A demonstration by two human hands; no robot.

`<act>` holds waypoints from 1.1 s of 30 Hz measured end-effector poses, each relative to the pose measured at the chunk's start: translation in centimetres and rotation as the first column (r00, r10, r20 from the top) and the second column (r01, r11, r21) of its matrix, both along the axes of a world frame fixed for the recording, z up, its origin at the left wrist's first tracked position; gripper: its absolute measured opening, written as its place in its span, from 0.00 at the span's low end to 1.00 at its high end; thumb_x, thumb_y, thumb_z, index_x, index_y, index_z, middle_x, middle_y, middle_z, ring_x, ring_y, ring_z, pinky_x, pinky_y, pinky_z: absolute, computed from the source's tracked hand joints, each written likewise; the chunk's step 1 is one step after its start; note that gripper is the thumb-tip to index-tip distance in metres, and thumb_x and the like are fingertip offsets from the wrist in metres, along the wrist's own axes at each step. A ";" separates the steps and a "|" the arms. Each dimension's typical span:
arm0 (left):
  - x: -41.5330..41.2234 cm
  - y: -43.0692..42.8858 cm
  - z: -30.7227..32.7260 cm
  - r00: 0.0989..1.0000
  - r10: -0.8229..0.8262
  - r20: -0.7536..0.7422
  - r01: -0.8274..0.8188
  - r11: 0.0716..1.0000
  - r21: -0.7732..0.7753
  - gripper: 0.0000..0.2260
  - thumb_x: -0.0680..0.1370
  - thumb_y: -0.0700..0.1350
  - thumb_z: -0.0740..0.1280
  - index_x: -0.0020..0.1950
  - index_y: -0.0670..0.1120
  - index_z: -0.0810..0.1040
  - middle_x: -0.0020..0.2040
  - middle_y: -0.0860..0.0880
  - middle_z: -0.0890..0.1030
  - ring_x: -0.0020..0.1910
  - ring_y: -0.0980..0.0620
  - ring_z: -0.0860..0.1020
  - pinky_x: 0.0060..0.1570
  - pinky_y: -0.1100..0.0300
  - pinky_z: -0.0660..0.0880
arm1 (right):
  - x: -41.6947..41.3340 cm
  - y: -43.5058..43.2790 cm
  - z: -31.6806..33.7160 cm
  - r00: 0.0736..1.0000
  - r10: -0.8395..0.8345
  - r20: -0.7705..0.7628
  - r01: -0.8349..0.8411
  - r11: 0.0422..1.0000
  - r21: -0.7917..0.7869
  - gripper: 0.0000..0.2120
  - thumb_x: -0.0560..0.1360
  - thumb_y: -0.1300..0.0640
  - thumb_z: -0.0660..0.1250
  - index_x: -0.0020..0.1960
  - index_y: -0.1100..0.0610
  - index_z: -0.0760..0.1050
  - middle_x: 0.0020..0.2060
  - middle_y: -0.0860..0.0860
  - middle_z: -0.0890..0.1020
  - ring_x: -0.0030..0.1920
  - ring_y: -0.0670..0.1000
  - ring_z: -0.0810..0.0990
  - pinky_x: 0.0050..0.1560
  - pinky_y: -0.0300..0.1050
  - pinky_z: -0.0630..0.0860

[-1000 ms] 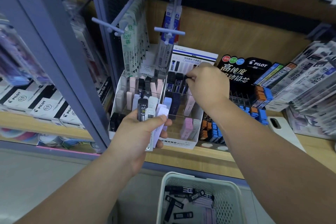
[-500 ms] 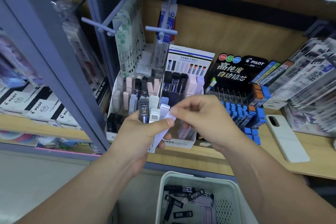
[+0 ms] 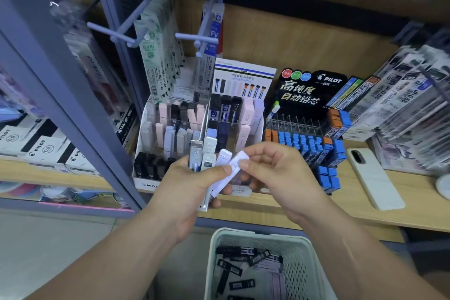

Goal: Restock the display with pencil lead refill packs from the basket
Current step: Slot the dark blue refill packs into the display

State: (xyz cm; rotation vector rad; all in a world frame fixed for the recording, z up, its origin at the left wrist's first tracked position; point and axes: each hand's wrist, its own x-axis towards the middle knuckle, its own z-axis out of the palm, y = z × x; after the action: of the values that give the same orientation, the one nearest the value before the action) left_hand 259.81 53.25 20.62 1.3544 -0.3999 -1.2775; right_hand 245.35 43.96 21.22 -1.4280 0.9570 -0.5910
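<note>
Refill pack (image 3: 220, 185) between right fingertips (image 3: 253, 152)

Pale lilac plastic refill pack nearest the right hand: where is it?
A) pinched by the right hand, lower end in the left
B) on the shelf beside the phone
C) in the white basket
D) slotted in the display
A: the right hand pinches the top of the pale lilac refill pack; the left hand thumb clamps its lower part.
</note>
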 end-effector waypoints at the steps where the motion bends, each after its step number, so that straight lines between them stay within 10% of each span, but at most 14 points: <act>1: -0.1 0.0 0.0 1.000 -0.002 -0.005 0.002 1.000 0.007 0.06 0.75 0.40 0.72 0.51 0.47 0.82 0.40 0.46 0.87 0.34 0.48 0.81 0.26 0.59 0.72 | -0.2 0.0 -0.1 1.000 -0.026 0.017 0.026 1.000 0.007 0.04 0.75 0.67 0.71 0.48 0.60 0.82 0.37 0.59 0.84 0.35 0.52 0.81 0.33 0.41 0.76; 8: 0.2 -0.3 -0.5 0.997 0.043 -0.067 -0.040 0.998 0.051 0.06 0.75 0.41 0.73 0.50 0.45 0.79 0.38 0.45 0.84 0.29 0.52 0.77 0.26 0.60 0.70 | -1.9 -4.1 1.8 0.955 -0.296 0.022 0.289 0.909 -0.301 0.06 0.76 0.64 0.70 0.49 0.53 0.82 0.39 0.51 0.85 0.38 0.50 0.83 0.38 0.44 0.79; 16: 0.4 -0.5 -0.5 0.991 0.016 -0.133 -0.012 1.000 0.025 0.12 0.73 0.39 0.74 0.55 0.44 0.79 0.34 0.50 0.78 0.27 0.53 0.69 0.23 0.62 0.65 | 0.3 -8.6 3.3 0.934 -0.326 -0.148 0.093 0.620 -0.779 0.05 0.77 0.57 0.71 0.51 0.51 0.82 0.38 0.37 0.80 0.36 0.40 0.79 0.39 0.29 0.73; 25: 1.0 -0.4 -0.1 0.958 0.024 -0.287 -0.025 1.000 0.002 0.11 0.76 0.38 0.65 0.56 0.43 0.82 0.36 0.44 0.77 0.28 0.51 0.71 0.24 0.61 0.65 | 1.6 -9.7 0.3 0.885 -0.342 -0.315 -0.137 0.457 -0.879 0.06 0.74 0.59 0.73 0.50 0.55 0.85 0.43 0.49 0.82 0.39 0.46 0.77 0.43 0.45 0.78; 33: 0.9 -0.1 0.3 0.970 -0.014 -0.245 -0.006 0.997 -0.078 0.12 0.70 0.40 0.71 0.53 0.43 0.79 0.42 0.42 0.83 0.31 0.50 0.76 0.26 0.61 0.70 | 1.9 -9.6 -0.8 0.863 -0.407 -0.299 -0.117 0.416 -0.902 0.05 0.72 0.60 0.75 0.48 0.57 0.84 0.49 0.50 0.80 0.38 0.47 0.77 0.39 0.41 0.75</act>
State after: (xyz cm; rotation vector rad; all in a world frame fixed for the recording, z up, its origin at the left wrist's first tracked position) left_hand 260.67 53.19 20.90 1.1138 -0.2775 -1.3991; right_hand 247.30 34.39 20.38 -2.6108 1.2394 -1.0141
